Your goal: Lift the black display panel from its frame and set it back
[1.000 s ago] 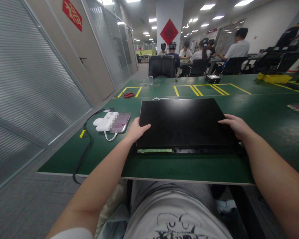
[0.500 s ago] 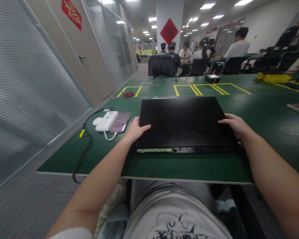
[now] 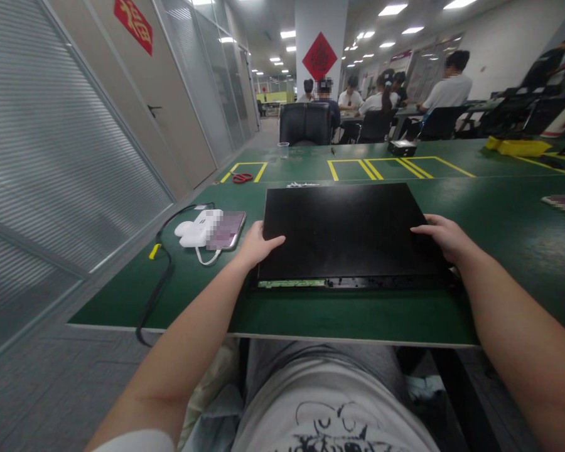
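A flat black display panel [image 3: 348, 229] lies on the green table [image 3: 311, 314] in front of me, with a thin green circuit strip [image 3: 292, 284] showing along its near edge. My left hand [image 3: 257, 245] grips the panel's left edge, thumb on top. On the right edge rests my right hand [image 3: 442, 238], thumb over the top and fingers curled round the side.
A phone [image 3: 228, 230] and a white charger [image 3: 195, 232] with a black cable [image 3: 162, 276] lie left of the panel. Red scissors [image 3: 242, 178], a clear cup [image 3: 283, 150], a small black box [image 3: 402, 148] and a yellow tray [image 3: 518, 148] sit farther back. People sit at distant tables.
The panel's far edge has come up very slightly; both hands stay on its side edges in nearly the same places.
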The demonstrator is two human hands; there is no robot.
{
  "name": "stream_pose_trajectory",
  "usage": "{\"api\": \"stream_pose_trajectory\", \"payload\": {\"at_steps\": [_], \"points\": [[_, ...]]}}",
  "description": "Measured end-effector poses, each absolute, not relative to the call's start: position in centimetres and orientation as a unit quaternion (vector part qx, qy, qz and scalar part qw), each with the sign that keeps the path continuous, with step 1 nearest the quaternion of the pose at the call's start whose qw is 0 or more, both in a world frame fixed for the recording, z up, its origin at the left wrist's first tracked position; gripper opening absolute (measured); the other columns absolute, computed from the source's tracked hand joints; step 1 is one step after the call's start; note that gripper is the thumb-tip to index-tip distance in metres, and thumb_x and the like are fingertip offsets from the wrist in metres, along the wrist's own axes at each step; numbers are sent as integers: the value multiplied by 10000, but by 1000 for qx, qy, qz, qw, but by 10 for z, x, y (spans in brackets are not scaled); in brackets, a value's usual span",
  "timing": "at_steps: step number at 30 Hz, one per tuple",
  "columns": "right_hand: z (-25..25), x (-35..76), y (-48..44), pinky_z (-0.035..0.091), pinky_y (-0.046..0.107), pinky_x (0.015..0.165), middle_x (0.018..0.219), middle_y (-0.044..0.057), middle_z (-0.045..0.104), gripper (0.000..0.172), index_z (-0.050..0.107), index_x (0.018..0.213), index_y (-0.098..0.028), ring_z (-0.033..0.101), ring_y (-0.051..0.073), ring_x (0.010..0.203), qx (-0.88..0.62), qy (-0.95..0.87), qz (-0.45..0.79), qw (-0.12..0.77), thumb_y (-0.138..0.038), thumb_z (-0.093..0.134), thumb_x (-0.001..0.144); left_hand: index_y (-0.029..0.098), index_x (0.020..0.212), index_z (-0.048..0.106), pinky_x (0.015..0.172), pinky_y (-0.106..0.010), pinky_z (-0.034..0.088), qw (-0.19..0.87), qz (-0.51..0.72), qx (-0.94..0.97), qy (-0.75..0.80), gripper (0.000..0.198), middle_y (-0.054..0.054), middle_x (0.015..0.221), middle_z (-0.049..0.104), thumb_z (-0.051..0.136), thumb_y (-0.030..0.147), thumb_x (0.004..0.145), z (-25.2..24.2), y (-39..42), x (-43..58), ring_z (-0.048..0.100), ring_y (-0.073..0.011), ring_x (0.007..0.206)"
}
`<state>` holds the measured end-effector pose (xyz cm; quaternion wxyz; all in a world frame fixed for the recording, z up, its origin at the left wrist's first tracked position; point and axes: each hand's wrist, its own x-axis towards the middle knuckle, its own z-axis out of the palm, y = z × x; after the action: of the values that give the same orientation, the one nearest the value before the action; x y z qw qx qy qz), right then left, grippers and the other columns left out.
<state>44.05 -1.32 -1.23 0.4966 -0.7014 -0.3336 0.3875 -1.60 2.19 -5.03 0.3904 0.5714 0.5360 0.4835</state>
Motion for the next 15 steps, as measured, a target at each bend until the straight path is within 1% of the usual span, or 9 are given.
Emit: {"api": "stream_pose_trajectory", "payload": {"at_steps": [7, 12, 15], "points": [[-10, 439, -14, 587, 330, 551, 729, 13, 736, 414, 695, 1017, -256, 705, 235, 648, -701, -332, 390, 496, -100, 785, 644, 203, 1164, 656, 1133, -567, 523, 396, 483, 570, 533, 616, -134, 1241, 774, 986, 246, 646, -50, 23, -17, 705, -365, 1259], [-9, 438, -14, 584, 319, 553, 704, 2, 726, 377, 689, 989, -257, 686, 216, 615, -702, -332, 395, 491, -105, 773, 655, 208, 1177, 665, 1132, -567, 525, 408, 484, 566, 528, 627, -125, 1224, 782, 983, 227, 637, -49, 22, -15, 707, -365, 1257], [-10, 438, -14, 587, 319, 559, 711, 3, 728, 393, 697, 997, -256, 694, 219, 624, -702, -329, 395, 493, -102, 781, 646, 205, 1183, 674, 1142, -574, 518, 413, 483, 565, 527, 641, -129, 1229, 783, 983, 209, 622, -46, 21, -14, 700, -376, 1272]]}}
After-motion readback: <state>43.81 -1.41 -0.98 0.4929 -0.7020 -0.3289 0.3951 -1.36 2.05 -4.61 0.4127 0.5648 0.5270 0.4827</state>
